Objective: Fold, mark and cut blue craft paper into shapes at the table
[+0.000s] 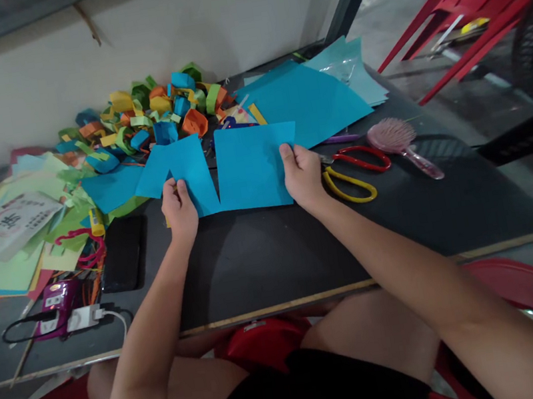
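My left hand (180, 210) pinches a piece of blue paper (198, 176) over the dark table. My right hand (302, 175) grips the right edge of a squarer piece of blue paper (254, 168), thumb on top. A narrow V-shaped gap runs between the two pieces, and their lower corners meet or nearly meet; whether they are joined there I cannot tell. Just right of my right hand lie scissors (358, 175) with one red and one yellow handle loop. Another blue paper piece (116, 188) lies left of my left hand.
Folded coloured paper pieces (161, 111) are heaped along the wall. Large blue sheets (303, 96) lie at the back right, a pink hairbrush (392, 134) at the right. Leftward are a black phone (123, 254), a purple power strip (60, 303) and loose paper (8, 260).
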Demonstrator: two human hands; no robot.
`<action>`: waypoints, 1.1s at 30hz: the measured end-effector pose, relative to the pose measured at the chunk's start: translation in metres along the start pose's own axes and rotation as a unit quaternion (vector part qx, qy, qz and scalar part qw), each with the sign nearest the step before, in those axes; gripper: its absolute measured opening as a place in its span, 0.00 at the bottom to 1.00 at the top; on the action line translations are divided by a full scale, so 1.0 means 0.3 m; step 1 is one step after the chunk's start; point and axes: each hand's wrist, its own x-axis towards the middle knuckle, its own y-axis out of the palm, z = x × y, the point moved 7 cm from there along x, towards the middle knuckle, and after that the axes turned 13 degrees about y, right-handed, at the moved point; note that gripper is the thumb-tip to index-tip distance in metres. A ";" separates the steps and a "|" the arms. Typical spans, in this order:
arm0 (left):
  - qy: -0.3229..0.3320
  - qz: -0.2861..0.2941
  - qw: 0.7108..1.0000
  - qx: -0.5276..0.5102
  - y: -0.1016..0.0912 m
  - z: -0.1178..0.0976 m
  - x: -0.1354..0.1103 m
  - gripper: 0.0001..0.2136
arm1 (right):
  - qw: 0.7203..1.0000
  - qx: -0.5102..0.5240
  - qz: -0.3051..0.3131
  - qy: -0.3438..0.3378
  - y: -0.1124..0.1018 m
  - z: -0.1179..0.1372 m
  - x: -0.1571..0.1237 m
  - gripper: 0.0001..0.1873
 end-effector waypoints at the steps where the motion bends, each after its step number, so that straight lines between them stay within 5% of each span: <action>1: 0.000 -0.006 1.000 0.000 -0.002 0.000 0.000 0.16 | 1.000 -0.001 -0.002 -0.002 -0.002 0.003 -0.001 0.31; 17: -0.027 -0.110 0.993 0.035 -0.079 0.004 0.020 0.14 | 0.995 0.016 -0.100 0.015 -0.067 -0.044 0.036 0.32; 20: -0.031 -0.106 0.993 0.032 -0.084 0.015 0.030 0.12 | 0.998 0.010 -0.058 0.022 -0.049 -0.058 0.055 0.32; 24: -0.018 -0.090 0.996 0.018 -0.072 0.009 0.027 0.15 | 0.994 -0.070 0.083 0.002 0.037 -0.051 0.042 0.31; 27: -0.002 -0.070 0.997 0.011 -0.056 0.003 0.021 0.18 | 0.980 -0.131 0.146 -0.018 0.080 -0.041 0.008 0.22; 29: 0.002 -0.057 0.998 0.009 -0.048 0.003 0.017 0.19 | 0.982 -0.133 0.135 -0.026 0.075 -0.028 -0.005 0.14; 33: 0.010 -0.013 1.000 -0.001 -0.025 -0.011 0.007 0.19 | 0.989 -0.084 0.079 -0.089 0.039 0.029 -0.027 0.18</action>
